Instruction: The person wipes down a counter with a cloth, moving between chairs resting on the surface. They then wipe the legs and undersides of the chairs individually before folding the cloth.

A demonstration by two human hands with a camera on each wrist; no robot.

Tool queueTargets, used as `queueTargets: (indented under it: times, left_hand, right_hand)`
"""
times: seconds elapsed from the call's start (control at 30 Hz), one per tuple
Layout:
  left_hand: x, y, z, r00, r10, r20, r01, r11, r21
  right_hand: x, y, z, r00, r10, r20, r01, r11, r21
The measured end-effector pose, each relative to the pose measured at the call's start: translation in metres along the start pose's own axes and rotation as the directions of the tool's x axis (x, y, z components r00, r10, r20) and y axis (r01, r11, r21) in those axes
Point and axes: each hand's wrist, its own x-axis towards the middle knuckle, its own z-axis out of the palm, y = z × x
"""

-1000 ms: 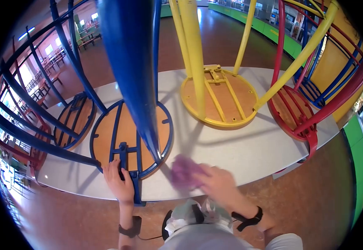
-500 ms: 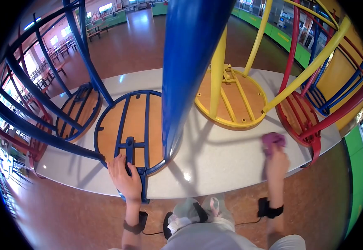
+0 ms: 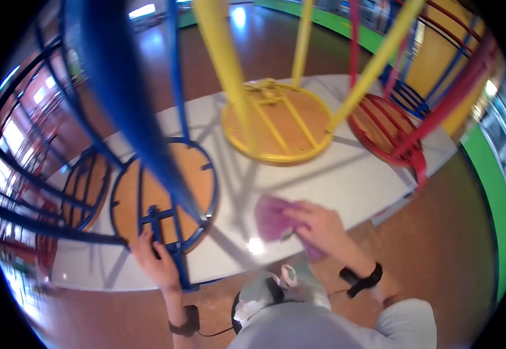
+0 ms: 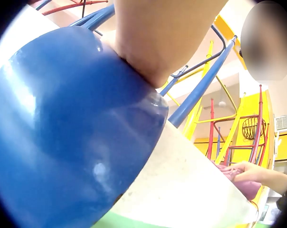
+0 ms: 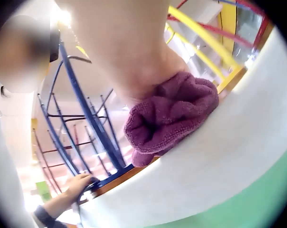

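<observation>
In the head view the right hand (image 3: 322, 230) grips a purple cloth (image 3: 273, 218) over the white tabletop (image 3: 357, 200), near its front edge. The right wrist view shows the bunched cloth (image 5: 174, 114) against the table surface. My left hand (image 3: 156, 262) rests on the near edge of an upturned blue stool (image 3: 125, 203), beside its metal bracket; the fingers bend over the seat rim, and their undersides are hidden. A large blue curved surface (image 4: 77, 128) fills much of the left wrist view, under that hand.
An upturned yellow stool (image 3: 288, 125) stands at the back middle of the table, a red one (image 3: 381, 131) on the right, and another blue one (image 3: 84, 189) at the left. Their legs rise high. A green counter (image 3: 491, 192) runs along the right.
The right hand swept the cloth right across the tabletop, then back left to the middle. The head view has shifted. The left hand has stayed at the blue stool's edge.
</observation>
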Motion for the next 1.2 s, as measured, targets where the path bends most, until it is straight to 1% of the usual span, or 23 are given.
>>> queueTargets:
  times: [0.1, 0.2, 0.23, 0.3, 0.33, 0.43, 0.47, 0.5, 0.53, 0.57, 0.6, 0.63, 0.67, 0.73, 0.77, 0.8, 0.87, 0.97, 1.0, 1.07, 1.13, 1.17, 1.2]
  left_hand:
    - [0.000, 0.005, 0.000, 0.999, 0.002, -0.038, -0.002, 1.000, -0.004]
    - [-0.002, -0.003, 0.005, 0.998, 0.048, -0.032, -0.045, 0.997, 0.068]
    - [-0.003, -0.004, 0.005, 0.999, 0.038, -0.025, -0.036, 0.997, 0.070]
    - [-0.003, -0.002, 0.003, 1.000, -0.002, 0.013, 0.001, 0.997, 0.072]
    - [-0.002, 0.000, 0.003, 1.000, -0.006, 0.013, 0.005, 0.997, 0.074]
    - [-0.003, -0.002, 0.005, 1.000, 0.001, -0.011, 0.000, 0.999, 0.053]
    - [-0.004, -0.002, 0.005, 1.000, -0.012, -0.026, 0.013, 0.999, 0.030]
    - [-0.004, -0.005, 0.004, 0.997, 0.055, -0.057, -0.055, 0.998, 0.005]
    - [-0.006, -0.009, 0.004, 0.988, 0.116, -0.101, -0.117, 0.993, 0.002]
    - [-0.006, -0.007, 0.002, 0.979, 0.170, -0.110, -0.167, 0.985, 0.034]
    - [-0.006, -0.006, -0.003, 0.967, 0.226, -0.117, -0.219, 0.973, 0.069]
    - [-0.003, -0.006, -0.006, 0.945, 0.322, -0.057, -0.319, 0.946, 0.049]
    - [-0.001, -0.004, -0.008, 0.942, 0.337, -0.012, -0.336, 0.940, 0.059]
    - [-0.002, -0.002, -0.012, 0.923, 0.385, 0.005, -0.385, 0.923, 0.025]
    - [-0.005, 0.005, -0.017, 0.927, 0.373, 0.026, -0.374, 0.927, 0.017]
    - [-0.005, 0.008, -0.022, 0.892, 0.451, 0.030, -0.452, 0.888, 0.090]
    - [-0.018, 0.024, -0.026, 0.928, 0.370, 0.047, -0.373, 0.923, 0.092]
    - [-0.035, 0.079, -0.020, 0.912, 0.411, -0.006, -0.411, 0.911, -0.026]
    - [-0.035, 0.096, -0.013, 0.904, 0.426, 0.020, -0.422, 0.901, -0.103]
    - [-0.038, 0.139, 0.006, 0.855, 0.518, 0.029, -0.509, 0.848, -0.148]
    - [-0.045, 0.210, 0.024, 0.856, 0.516, 0.045, -0.474, 0.815, -0.334]
    - [-0.052, 0.240, 0.037, 0.854, 0.518, 0.049, -0.457, 0.792, -0.404]
    - [-0.061, 0.273, 0.048, 0.854, 0.512, 0.092, -0.416, 0.778, -0.470]
  right_hand:
    - [-0.022, 0.074, -0.044, 0.963, 0.223, -0.149, -0.244, 0.959, -0.141]
    - [-0.041, 0.164, -0.081, 0.842, 0.301, -0.448, -0.474, 0.809, -0.346]
    - [-0.043, 0.176, -0.083, 0.835, 0.316, -0.450, -0.491, 0.797, -0.351]
    - [-0.042, 0.182, -0.092, 0.648, 0.494, -0.580, -0.720, 0.646, -0.254]
    - [-0.036, 0.171, -0.083, 0.678, 0.528, -0.511, -0.726, 0.588, -0.357]
    - [-0.017, 0.107, -0.017, 0.835, 0.381, -0.398, -0.548, 0.653, -0.523]
    - [-0.013, 0.060, -0.006, 0.873, 0.383, -0.302, -0.487, 0.723, -0.490]
    - [-0.015, 0.043, 0.025, 0.938, 0.220, -0.269, -0.325, 0.826, -0.461]
    - [-0.014, -0.003, 0.015, 0.976, 0.159, -0.152, -0.204, 0.911, -0.358]
    - [-0.017, 0.002, 0.046, 0.939, -0.288, -0.189, 0.188, 0.889, -0.418]
    - [-0.016, -0.019, 0.045, 0.928, -0.366, -0.065, 0.303, 0.846, -0.438]
    - [-0.015, -0.021, 0.047, 0.853, -0.518, -0.062, 0.465, 0.808, -0.363]
    - [-0.015, -0.015, 0.042, 0.846, -0.523, -0.101, 0.451, 0.805, -0.386]
    - [-0.018, 0.003, 0.025, 0.875, -0.469, -0.125, 0.421, 0.862, -0.283]
    - [-0.022, 0.015, 0.015, 0.879, -0.457, -0.135, 0.406, 0.867, -0.287]
    - [-0.030, 0.030, 0.002, 0.896, -0.417, -0.154, 0.350, 0.875, -0.334]
    - [-0.040, 0.073, -0.022, 0.911, -0.344, -0.227, 0.242, 0.892, -0.381]
    - [-0.072, 0.153, -0.080, 0.958, -0.001, -0.285, -0.151, 0.847, -0.510]
    - [-0.084, 0.187, -0.095, 0.911, -0.001, -0.412, -0.255, 0.784, -0.565]
    - [-0.114, 0.233, -0.127, 0.870, 0.185, -0.457, -0.444, 0.698, -0.562]
    - [-0.150, 0.244, -0.155, 0.913, 0.237, -0.333, -0.367, 0.832, -0.415]
    - [-0.170, 0.246, -0.170, 0.910, 0.239, -0.338, -0.374, 0.826, -0.422]
    - [-0.190, 0.248, -0.186, 0.921, 0.292, -0.257, -0.366, 0.877, -0.313]
